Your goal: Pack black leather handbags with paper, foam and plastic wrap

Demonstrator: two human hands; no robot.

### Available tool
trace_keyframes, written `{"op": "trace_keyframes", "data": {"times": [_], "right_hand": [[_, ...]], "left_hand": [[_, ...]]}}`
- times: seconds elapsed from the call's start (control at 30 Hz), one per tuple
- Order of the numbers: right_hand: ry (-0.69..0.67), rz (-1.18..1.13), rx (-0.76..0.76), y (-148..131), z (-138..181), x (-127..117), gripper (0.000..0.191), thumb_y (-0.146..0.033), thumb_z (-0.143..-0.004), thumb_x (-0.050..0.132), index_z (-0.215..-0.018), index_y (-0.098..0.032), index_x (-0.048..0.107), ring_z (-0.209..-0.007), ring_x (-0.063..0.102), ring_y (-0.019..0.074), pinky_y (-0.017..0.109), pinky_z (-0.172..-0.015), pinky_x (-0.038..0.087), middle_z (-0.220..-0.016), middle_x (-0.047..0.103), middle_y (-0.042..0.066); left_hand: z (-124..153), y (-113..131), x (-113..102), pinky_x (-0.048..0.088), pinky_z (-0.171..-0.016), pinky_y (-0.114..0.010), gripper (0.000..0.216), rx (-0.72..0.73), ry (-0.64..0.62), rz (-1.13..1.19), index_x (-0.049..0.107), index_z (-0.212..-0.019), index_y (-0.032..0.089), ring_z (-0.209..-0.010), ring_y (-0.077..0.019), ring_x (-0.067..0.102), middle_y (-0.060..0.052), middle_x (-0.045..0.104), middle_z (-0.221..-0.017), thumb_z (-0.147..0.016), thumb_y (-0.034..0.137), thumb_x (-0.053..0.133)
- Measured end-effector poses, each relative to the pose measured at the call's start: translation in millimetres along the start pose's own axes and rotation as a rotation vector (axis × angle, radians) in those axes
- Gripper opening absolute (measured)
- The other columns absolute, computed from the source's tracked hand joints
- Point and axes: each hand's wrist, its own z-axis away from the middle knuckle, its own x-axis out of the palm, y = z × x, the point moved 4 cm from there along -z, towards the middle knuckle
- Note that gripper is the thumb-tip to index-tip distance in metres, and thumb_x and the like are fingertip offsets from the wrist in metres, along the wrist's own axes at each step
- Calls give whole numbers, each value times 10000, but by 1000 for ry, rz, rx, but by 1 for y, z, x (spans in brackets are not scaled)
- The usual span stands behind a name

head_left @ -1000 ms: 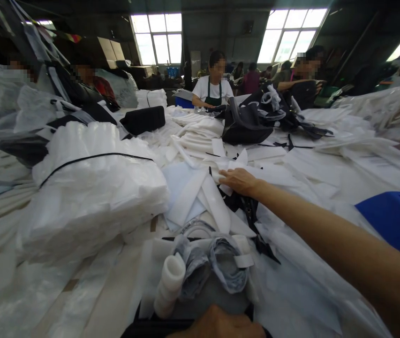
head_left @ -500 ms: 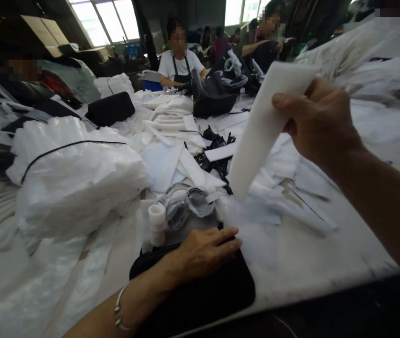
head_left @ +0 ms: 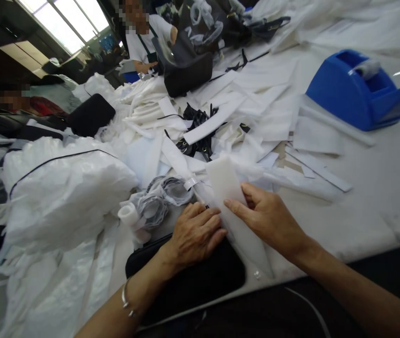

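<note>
A flat black bag (head_left: 200, 286) with rounded corners lies at the table's front edge. My left hand (head_left: 196, 232), a bracelet on its wrist, rests on the bag's upper side with its fingers lying toward the right and slightly bent. Just right of the bag, my right hand (head_left: 268, 220) pinches a white foam strip (head_left: 224, 176) between thumb and fingers. The strip slants down over the table, and its lower part runs beside the bag's right edge. Behind my left hand are grey-white ring-shaped rolls (head_left: 154, 209) and a small white roll (head_left: 128, 213).
A blue tape dispenser (head_left: 347, 91) stands at the right. Loose white strips (head_left: 217, 119) and black straps (head_left: 200, 145) cover the table's middle. A large bundle of white plastic wrapping (head_left: 69, 188) sits at the left. A person (head_left: 161, 28) in an apron works across the table, behind a dark bag (head_left: 189, 72).
My right hand has brought the foam strip down and left, from raised in the air to beside the black bag. My left hand's fingers have bent a little. The view has turned, showing the blue dispenser.
</note>
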Motion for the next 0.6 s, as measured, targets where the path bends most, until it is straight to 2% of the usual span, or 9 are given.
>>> {"op": "trace_keyframes", "data": {"times": [0.17,0.27,0.33,0.43,0.53,0.6], "right_hand": [[83,-15,21,7,-8,-21,227,-404,-898,573,-792,-204,567,-611,533,138,257,-555,389,-667,590,-30],[100,-92,55,12,-12,-24,188,-394,-913,558,-885,-209,584,-657,567,151,262,-584,423,-737,630,-21],[93,-205,90,15,-14,-23,179,-373,-915,558,-995,-216,589,-731,611,169,267,-616,461,-841,672,-5],[13,-383,123,17,-17,-20,223,-348,-892,592,-1076,-223,582,-783,650,186,269,-629,499,-905,695,10],[-95,-401,140,15,-17,-18,193,-384,-854,640,-937,-213,609,-671,626,169,246,-534,470,-775,671,0],[-33,-294,144,12,-19,-21,234,-422,-837,650,-754,-219,566,-530,526,131,231,-445,383,-609,572,-30]], "left_hand": [[-1,-2,-4,375,-706,-378,408,-49,-39,118,606,-827,175,-734,-206,485,-67,661,-773,-1010,408,325],[-2,-2,-5,369,-698,-379,401,-38,-51,154,594,-834,169,-734,-201,487,-78,693,-862,-1012,394,314],[-3,-3,-5,366,-693,-379,397,-37,-71,149,592,-837,169,-737,-198,493,-83,706,-926,-1012,403,323],[-5,-3,-4,361,-661,-368,445,-48,-104,149,598,-823,175,-694,-195,484,-75,681,-809,-1015,443,299],[-4,-3,-6,341,-615,-354,479,-42,-58,167,578,-773,178,-629,-188,460,-60,617,-677,-1018,448,269],[-1,-2,-11,324,-588,-347,459,-27,31,172,550,-749,177,-594,-177,448,-55,603,-649,-1017,436,283]]}}
